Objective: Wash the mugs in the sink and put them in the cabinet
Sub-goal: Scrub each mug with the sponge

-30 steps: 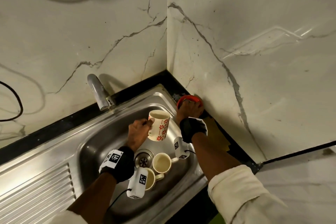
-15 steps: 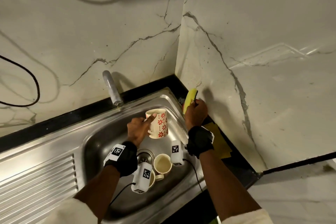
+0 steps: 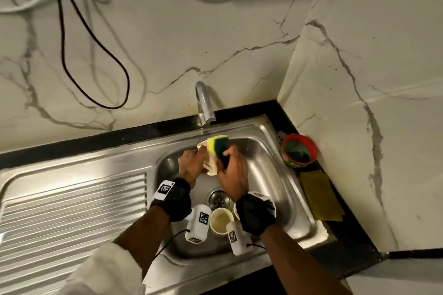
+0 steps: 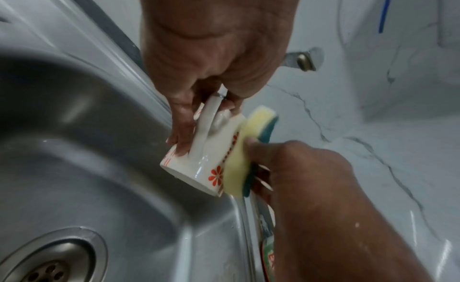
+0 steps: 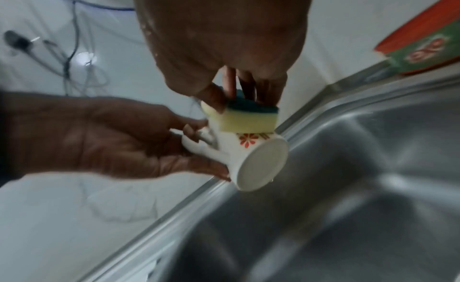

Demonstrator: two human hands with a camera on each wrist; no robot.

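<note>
My left hand grips a white mug with red flowers by its handle, tilted over the steel sink. My right hand pinches a yellow and green sponge and presses its yellow face against the mug's side. A second mug stands upright on the sink floor near the drain. The rim of a third mug peeks out beside my right wrist, mostly hidden.
The tap stands behind the sink at the marble wall. A red tub of dish soap sits in the counter corner, with a yellow cloth in front of it. A ribbed draining board lies left. Cables hang on the wall.
My right hand lifted the sponge out of the corner tub and carried it left onto the mug. The left hand kept hold of the mug. The head view swung left.
</note>
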